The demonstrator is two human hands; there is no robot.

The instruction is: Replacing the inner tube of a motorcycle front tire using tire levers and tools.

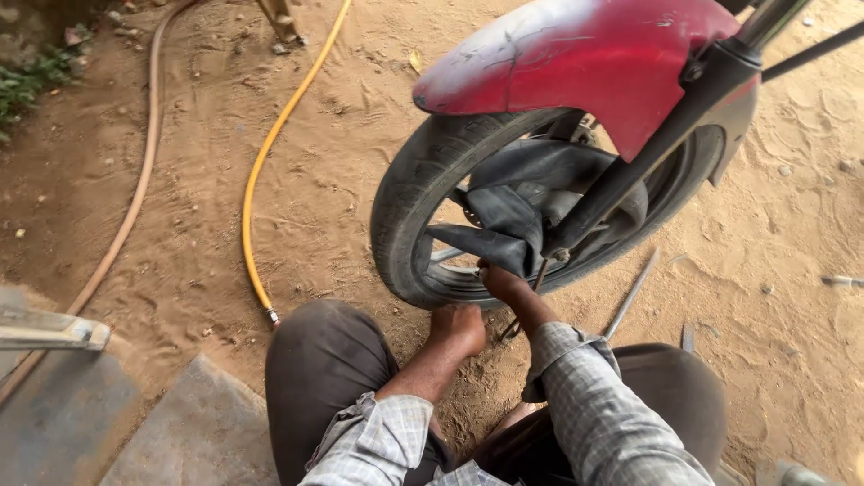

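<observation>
1. Down on the sandy ground (315,198), a person squats in front of a motorcycle front wheel, knees in dark trousers, sleeves grey-checked.
2. The left hand (459,328) is balled up, fingers curled under, and pressed against the foot of the black tyre (400,193) where the tyre meets the ground.
3. The right hand (504,281) reaches into the wheel at the rim's lower edge and touches the black inner tube (504,225); its fingers are hidden behind the rubber, so I cannot tell whether they pinch it or lie flat.
4. The inner tube hangs limp out of the tyre, draped in folds over the spokes, beside the dark fork leg (630,171).
5. A red mudguard (576,54) arches over the top of the tyre.
6. A thin metal tyre lever (632,292) lies on the ground just right of the wheel.
7. A yellow hose (256,180) and a brownish hose (135,198) run across the ground at the left, well apart from the hands.
</observation>
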